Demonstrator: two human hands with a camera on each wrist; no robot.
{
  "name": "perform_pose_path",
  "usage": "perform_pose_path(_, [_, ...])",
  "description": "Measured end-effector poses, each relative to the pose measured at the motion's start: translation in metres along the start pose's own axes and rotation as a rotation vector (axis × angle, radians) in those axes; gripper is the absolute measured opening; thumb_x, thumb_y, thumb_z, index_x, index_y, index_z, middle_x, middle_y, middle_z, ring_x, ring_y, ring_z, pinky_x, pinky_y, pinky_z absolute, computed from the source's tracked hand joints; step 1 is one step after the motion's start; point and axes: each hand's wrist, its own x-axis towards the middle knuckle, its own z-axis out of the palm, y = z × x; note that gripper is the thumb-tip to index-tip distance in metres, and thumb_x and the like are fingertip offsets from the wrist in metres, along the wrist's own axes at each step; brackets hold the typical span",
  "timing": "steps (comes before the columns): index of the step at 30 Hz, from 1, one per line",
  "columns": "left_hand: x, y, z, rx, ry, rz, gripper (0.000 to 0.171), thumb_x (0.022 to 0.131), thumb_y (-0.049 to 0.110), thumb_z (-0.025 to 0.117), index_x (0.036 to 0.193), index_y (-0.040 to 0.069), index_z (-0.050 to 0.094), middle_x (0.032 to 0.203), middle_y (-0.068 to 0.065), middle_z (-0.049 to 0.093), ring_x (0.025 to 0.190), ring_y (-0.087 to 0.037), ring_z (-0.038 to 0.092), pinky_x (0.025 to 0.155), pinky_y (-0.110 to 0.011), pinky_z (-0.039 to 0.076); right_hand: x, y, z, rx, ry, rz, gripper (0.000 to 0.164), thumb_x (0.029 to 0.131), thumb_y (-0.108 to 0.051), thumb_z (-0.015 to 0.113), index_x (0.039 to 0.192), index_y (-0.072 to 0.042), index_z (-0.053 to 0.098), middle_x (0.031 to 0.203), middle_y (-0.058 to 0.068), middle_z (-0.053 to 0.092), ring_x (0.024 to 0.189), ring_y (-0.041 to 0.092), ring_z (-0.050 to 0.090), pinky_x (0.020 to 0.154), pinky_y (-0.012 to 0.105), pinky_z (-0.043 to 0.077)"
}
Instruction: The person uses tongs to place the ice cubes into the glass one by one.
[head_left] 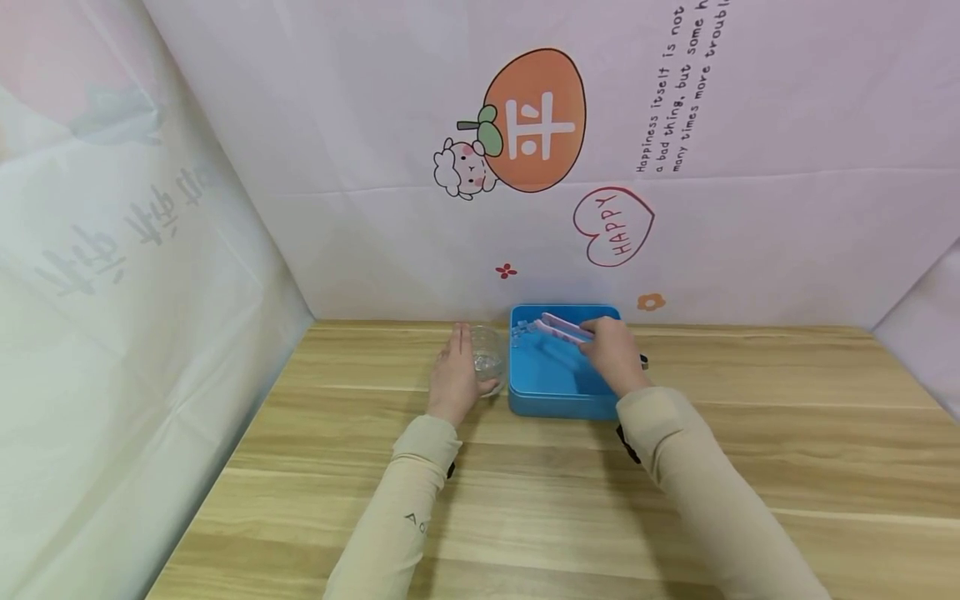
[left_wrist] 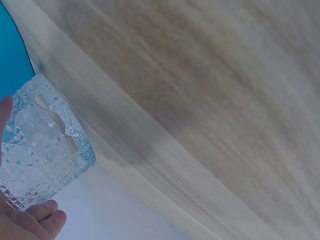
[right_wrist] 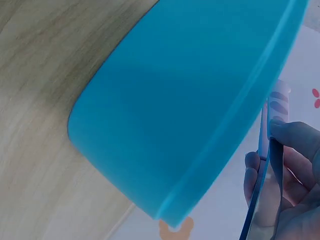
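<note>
My left hand [head_left: 454,380] holds a clear glass cup [head_left: 489,343] from its left side, thumb at the near side and fingers along the far side. Its faceted wall fills the left part of the left wrist view, and clear lumps show inside the cup [left_wrist: 42,132]. My right hand [head_left: 611,354] grips pink-patterned tongs [head_left: 564,328] over a blue box [head_left: 562,407]. The tongs point left, and their tips meet small clear pieces [head_left: 522,332] near the box's left edge. In the right wrist view the box's side wall hides the tong tips.
The cup stands right beside the box's left wall on a wood-grain table [head_left: 510,500]. A white printed cloth [head_left: 375,233] rises behind the table's far edge, close to the box, and another cloth hangs at the left.
</note>
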Motion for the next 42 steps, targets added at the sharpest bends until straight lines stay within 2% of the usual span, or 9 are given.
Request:
perform_pose_path(5, [0.000, 0.000, 0.001, -0.001, -0.007, -0.003, 0.105, 0.074, 0.042, 0.080, 0.149, -0.002, 0.021, 0.155, -0.020, 0.029, 0.133, -0.034, 0.045, 0.112, -0.042, 0.037, -0.002, 0.000, -0.001, 0.006, 0.025, -0.035, 0.034, 0.090, -0.006, 0.063, 0.122, 0.006, 0.062, 0.118, 0.028, 0.064, 0.102, 0.040, 0.063, 0.087, 0.049, 0.054])
perform_pose_path(9, [0.000, -0.001, 0.001, -0.011, -0.001, -0.002, 0.105, 0.074, 0.040, 0.081, 0.149, -0.002, 0.021, 0.155, -0.020, 0.028, 0.135, -0.033, 0.044, 0.112, -0.041, 0.037, -0.005, -0.003, -0.003, -0.004, 0.053, -0.078, 0.032, 0.089, -0.007, 0.064, 0.120, 0.005, 0.064, 0.114, 0.026, 0.066, 0.096, 0.037, 0.065, 0.080, 0.045, 0.057])
perform_pose_path(13, [0.000, -0.001, 0.000, -0.010, 0.003, -0.004, 0.105, 0.074, 0.040, 0.081, 0.149, -0.003, 0.021, 0.155, -0.020, 0.028, 0.133, -0.034, 0.045, 0.112, -0.041, 0.037, -0.008, -0.011, -0.004, -0.006, 0.067, -0.117, 0.032, 0.089, -0.009, 0.066, 0.119, 0.003, 0.065, 0.110, 0.025, 0.068, 0.085, 0.032, 0.067, 0.063, 0.032, 0.056])
perform_pose_path(17, [0.000, -0.001, -0.001, -0.003, 0.004, -0.006, 0.105, 0.074, 0.041, 0.081, 0.149, -0.003, 0.021, 0.155, -0.019, 0.029, 0.131, -0.034, 0.047, 0.111, -0.041, 0.038, -0.011, -0.022, -0.006, 0.018, 0.053, -0.133, 0.034, 0.088, -0.011, 0.067, 0.121, 0.001, 0.065, 0.108, 0.024, 0.069, 0.073, 0.025, 0.065, 0.052, 0.021, 0.045])
perform_pose_path(25, [0.000, -0.002, 0.000, -0.017, 0.013, 0.002, 0.105, 0.073, 0.040, 0.082, 0.149, -0.003, 0.023, 0.153, -0.020, 0.031, 0.132, -0.034, 0.047, 0.111, -0.042, 0.038, -0.017, -0.042, -0.005, 0.070, -0.007, -0.129, 0.035, 0.088, -0.009, 0.067, 0.122, -0.002, 0.065, 0.107, 0.022, 0.069, 0.071, 0.022, 0.061, 0.052, 0.019, 0.044])
perform_pose_path(34, [-0.001, -0.001, -0.002, -0.023, 0.000, -0.002, 0.104, 0.074, 0.038, 0.081, 0.149, -0.003, 0.022, 0.155, -0.020, 0.028, 0.135, -0.033, 0.044, 0.113, -0.042, 0.036, -0.022, -0.052, 0.000, 0.061, -0.066, -0.181, 0.036, 0.087, -0.010, 0.068, 0.122, -0.004, 0.065, 0.099, 0.019, 0.070, 0.063, 0.018, 0.055, 0.049, 0.019, 0.038])
perform_pose_path(42, [0.000, 0.001, -0.002, -0.029, -0.022, -0.021, 0.103, 0.075, 0.039, 0.080, 0.150, -0.001, 0.022, 0.156, -0.019, 0.028, 0.135, -0.033, 0.043, 0.113, -0.042, 0.036, -0.024, -0.052, 0.005, 0.027, -0.115, -0.193, 0.037, 0.086, -0.009, 0.069, 0.123, -0.005, 0.065, 0.108, 0.019, 0.069, 0.067, 0.018, 0.057, 0.051, 0.019, 0.043])
